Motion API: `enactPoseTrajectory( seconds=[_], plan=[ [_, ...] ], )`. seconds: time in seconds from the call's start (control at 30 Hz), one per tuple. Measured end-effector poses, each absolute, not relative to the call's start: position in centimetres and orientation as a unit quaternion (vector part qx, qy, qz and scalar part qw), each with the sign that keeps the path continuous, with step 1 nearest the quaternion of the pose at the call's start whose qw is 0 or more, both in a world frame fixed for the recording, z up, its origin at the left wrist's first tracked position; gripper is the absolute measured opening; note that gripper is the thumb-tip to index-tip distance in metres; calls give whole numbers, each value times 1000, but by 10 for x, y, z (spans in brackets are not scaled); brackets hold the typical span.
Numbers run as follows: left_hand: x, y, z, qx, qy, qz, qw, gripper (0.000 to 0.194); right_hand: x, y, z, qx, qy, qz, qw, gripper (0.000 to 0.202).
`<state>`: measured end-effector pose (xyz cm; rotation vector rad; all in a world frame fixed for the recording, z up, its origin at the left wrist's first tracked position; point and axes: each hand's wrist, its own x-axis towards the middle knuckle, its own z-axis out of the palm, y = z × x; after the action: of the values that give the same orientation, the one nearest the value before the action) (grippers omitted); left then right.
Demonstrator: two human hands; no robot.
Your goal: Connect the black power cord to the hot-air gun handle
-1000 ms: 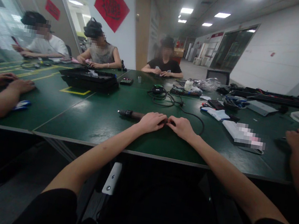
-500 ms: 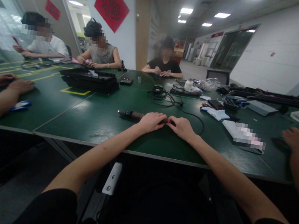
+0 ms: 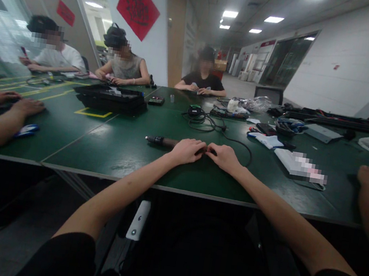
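An electric screwdriver (image 3: pixel 169 142) lies on the green table, its black collar and metal tip pointing left. My left hand (image 3: pixel 187 150) is closed around its rear part and hides that end. The fingertips of my right hand (image 3: pixel 222 155) are pinched together, touching or nearly touching the left fingers. A black cable (image 3: pixel 251 153) curves round and disappears behind my right hand, which appears to hold its end. The exact spot between my fingertips is hidden.
Coiled cable with a plug (image 3: pixel 224 128) lies beyond my hands. A black open case (image 3: pixel 112 97) stands back left. To the right are a white-blue glove (image 3: pixel 266 140) and a white packet (image 3: pixel 289 161). Co-workers' hands (image 3: pixel 28 106) rest at both sides; three people sit opposite.
My hands and the screwdriver stay practically still. The co-worker's hand at the right edge has moved slightly right and down.
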<state>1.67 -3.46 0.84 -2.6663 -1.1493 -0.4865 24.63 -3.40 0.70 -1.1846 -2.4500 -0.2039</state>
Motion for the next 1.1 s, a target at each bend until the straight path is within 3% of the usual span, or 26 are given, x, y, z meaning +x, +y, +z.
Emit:
enactPoseTrajectory(
  seconds=[1.1],
  plan=[
    [17, -32, 6, -902, -384, -166, 106, 22, 247, -33, 5, -422, -879, -71, 212, 13]
  ],
)
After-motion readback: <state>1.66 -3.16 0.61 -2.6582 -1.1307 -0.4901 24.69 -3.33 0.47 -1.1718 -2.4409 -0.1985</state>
